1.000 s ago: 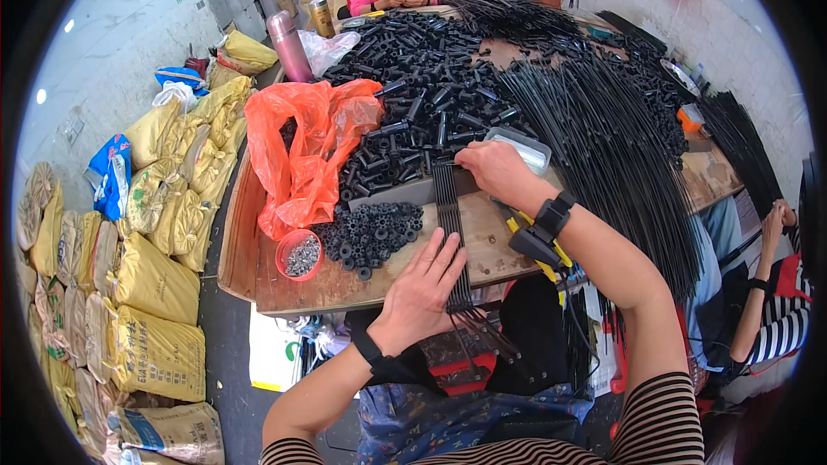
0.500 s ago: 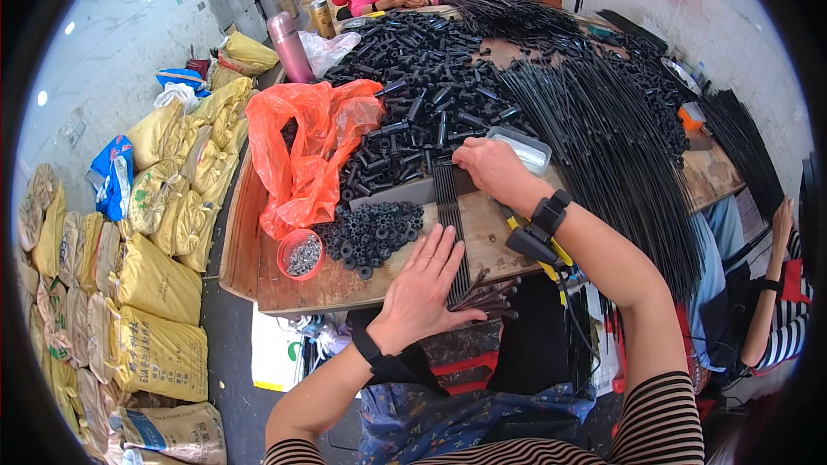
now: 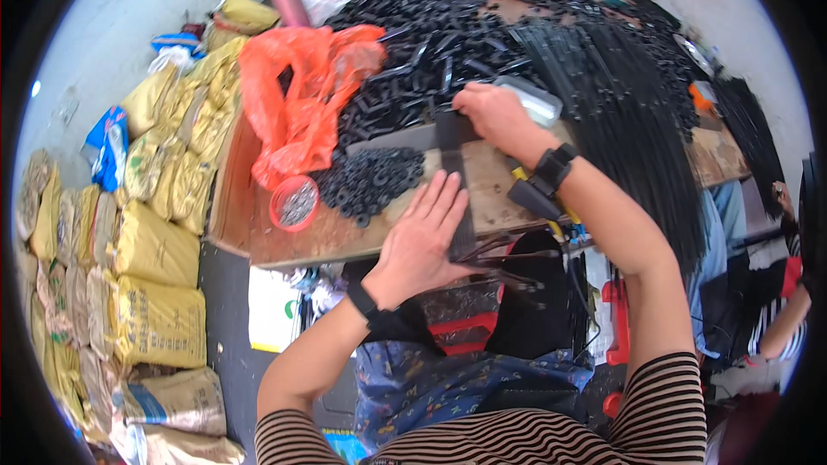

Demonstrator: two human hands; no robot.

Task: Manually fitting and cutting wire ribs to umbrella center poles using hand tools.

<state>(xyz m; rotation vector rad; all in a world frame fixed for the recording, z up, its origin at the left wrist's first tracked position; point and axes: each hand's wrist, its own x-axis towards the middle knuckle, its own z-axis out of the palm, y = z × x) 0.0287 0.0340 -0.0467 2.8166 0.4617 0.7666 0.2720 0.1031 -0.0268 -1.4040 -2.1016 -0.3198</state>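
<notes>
A flat row of thin black rods (image 3: 451, 151) lies lengthwise across the table's near edge, blurred by motion. My left hand (image 3: 422, 237) rests flat against the rods, fingers stretched out and thumb pointing right. The rods' near ends fan out past that thumb, beyond the edge. At the far ends of the row, my right hand (image 3: 501, 119) has its fingers pinched together; what they hold is hidden. Left of the rods sits a heap of small black rings (image 3: 370, 181). Behind it lies a grey strip (image 3: 401, 139), and the row crosses the strip's right part.
A red bowl (image 3: 295, 203) of small metal parts stands near an orange-red plastic bag (image 3: 297, 112). Black tubular pieces (image 3: 422, 52) pile up behind. Right are a clear box (image 3: 536, 103), a black-and-yellow tool (image 3: 532, 198) and many long rods (image 3: 637, 120). Sacks (image 3: 159, 319) line the left.
The whole view has shifted, so the table sits higher in the picture. Both hands keep nearly the same places on the rods.
</notes>
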